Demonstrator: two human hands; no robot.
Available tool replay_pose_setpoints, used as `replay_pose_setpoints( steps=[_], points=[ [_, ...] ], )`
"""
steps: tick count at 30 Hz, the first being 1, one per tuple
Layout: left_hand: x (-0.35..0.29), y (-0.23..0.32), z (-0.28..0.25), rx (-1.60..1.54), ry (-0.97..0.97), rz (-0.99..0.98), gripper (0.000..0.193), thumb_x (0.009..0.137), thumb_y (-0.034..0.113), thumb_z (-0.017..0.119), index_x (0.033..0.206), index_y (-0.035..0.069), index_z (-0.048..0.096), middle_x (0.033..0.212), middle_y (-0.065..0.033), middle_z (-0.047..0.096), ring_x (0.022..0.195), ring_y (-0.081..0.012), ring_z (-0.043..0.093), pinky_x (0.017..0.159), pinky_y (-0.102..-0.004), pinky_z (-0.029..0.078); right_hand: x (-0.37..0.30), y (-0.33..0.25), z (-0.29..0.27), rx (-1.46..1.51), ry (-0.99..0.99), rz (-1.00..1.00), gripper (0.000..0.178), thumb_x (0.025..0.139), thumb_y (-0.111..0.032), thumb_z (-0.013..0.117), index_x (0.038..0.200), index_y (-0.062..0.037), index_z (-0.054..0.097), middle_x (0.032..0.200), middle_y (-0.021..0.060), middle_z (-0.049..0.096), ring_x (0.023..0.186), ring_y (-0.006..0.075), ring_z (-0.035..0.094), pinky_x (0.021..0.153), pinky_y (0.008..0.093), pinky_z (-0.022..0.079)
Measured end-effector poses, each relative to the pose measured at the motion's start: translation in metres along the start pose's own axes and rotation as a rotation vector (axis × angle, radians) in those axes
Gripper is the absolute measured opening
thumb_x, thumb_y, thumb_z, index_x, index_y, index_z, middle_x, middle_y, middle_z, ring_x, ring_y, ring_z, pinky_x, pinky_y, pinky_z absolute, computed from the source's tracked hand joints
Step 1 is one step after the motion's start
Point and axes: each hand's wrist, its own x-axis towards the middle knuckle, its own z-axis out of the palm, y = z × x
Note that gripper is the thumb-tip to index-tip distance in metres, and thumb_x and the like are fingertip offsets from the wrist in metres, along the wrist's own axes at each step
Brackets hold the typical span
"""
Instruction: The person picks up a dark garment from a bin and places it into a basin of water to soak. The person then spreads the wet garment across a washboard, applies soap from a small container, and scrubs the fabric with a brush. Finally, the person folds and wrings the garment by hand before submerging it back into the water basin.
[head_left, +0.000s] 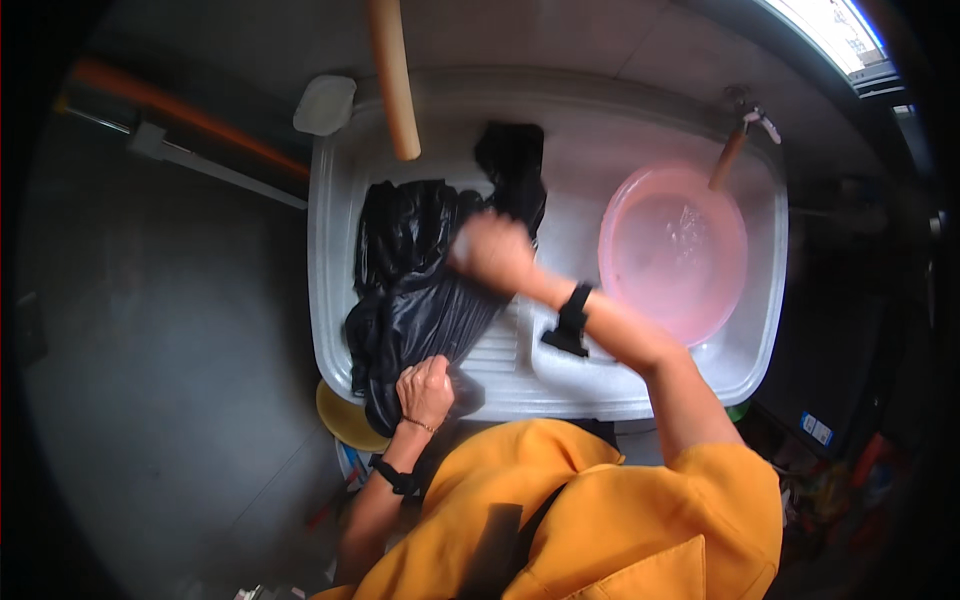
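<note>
A wet, shiny black garment (pixel 410 310) lies bunched over the ribbed washboard side of a white laundry sink (pixel 470 405). My left hand (pixel 425 391) is closed in a fist on its near edge, by the sink's front rim. Over the middle of the cloth, my right hand (pixel 495 254) is curled and smeared by motion. Something pale shows at its left side, too blurred to name. Part of the garment stretches between the two hands, and another dark fold reaches toward the back of the sink.
A pink basin (pixel 610 240) of water sits in the sink's right side, under a tap (pixel 760 122) with a tan hose (pixel 728 160). A tan pipe (pixel 395 90) hangs over the left back. A whitish container (pixel 325 106) rests on the back left corner; a yellow basin (pixel 345 418) is below.
</note>
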Motion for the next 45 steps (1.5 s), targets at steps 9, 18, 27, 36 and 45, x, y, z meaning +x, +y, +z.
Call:
replay_pose_setpoints(
  steps=[9, 18, 27, 36, 45],
  points=[
    [0.005, -0.004, 0.021, 0.005, 0.04, -0.099, 0.004, 0.071, 0.003, 0.05, 0.068, 0.005, 0.051, 0.066, -0.0138, 0.06, 0.059, -0.034, 0.059, 0.055, -0.0425, 0.048, -0.013, -0.023, -0.014, -0.122, -0.092, -0.145, 0.039, 0.072, -0.04, 0.067, 0.078, -0.0027, 0.056, 0.083, 0.0162, 0.06, 0.072, 0.0291, 0.065, 0.063, 0.0419, 0.052],
    [0.012, -0.001, 0.021, 0.031, -0.048, -0.116, 0.004, 0.072, 0.005, 0.051, 0.069, 0.004, 0.054, 0.066, -0.0164, 0.061, 0.06, -0.0364, 0.059, 0.054, -0.047, 0.046, 0.05, 0.084, -0.016, -0.141, 0.163, 0.294, 0.042, 0.082, -0.044, 0.058, 0.089, -0.002, 0.054, 0.082, 0.0155, 0.059, 0.071, 0.0307, 0.062, 0.058, 0.0413, 0.051],
    [0.01, 0.0, 0.02, 0.046, -0.109, -0.158, 0.008, 0.075, 0.007, 0.05, 0.07, 0.004, 0.056, 0.068, -0.0167, 0.062, 0.062, -0.0373, 0.06, 0.055, -0.0476, 0.047, 0.008, 0.005, -0.004, 0.009, 0.054, 0.125, 0.043, 0.079, -0.041, 0.062, 0.087, 0.0005, 0.055, 0.085, 0.018, 0.057, 0.074, 0.0324, 0.062, 0.063, 0.0399, 0.051],
    [0.072, 0.027, -0.02, -0.243, -0.281, -0.148, 0.063, 0.077, 0.029, 0.065, 0.126, 0.001, 0.037, 0.117, -0.023, 0.043, 0.104, -0.0437, 0.05, 0.087, -0.0453, 0.044, 0.022, 0.123, -0.034, 0.679, 0.081, 0.636, 0.049, 0.088, -0.049, 0.047, 0.093, -0.0017, 0.06, 0.075, 0.0113, 0.06, 0.068, 0.0242, 0.061, 0.063, 0.0334, 0.049],
    [0.158, 0.04, 0.061, 0.205, 0.001, -0.119, 0.058, 0.074, 0.017, 0.07, 0.123, -0.001, 0.044, 0.131, -0.0195, 0.039, 0.121, -0.0367, 0.039, 0.097, -0.0419, 0.036, -0.186, 0.26, -0.046, 1.534, 0.557, 1.27, 0.045, 0.086, -0.052, 0.055, 0.091, -0.0076, 0.062, 0.075, 0.0029, 0.059, 0.059, 0.0137, 0.058, 0.047, 0.0284, 0.048]
  ],
)
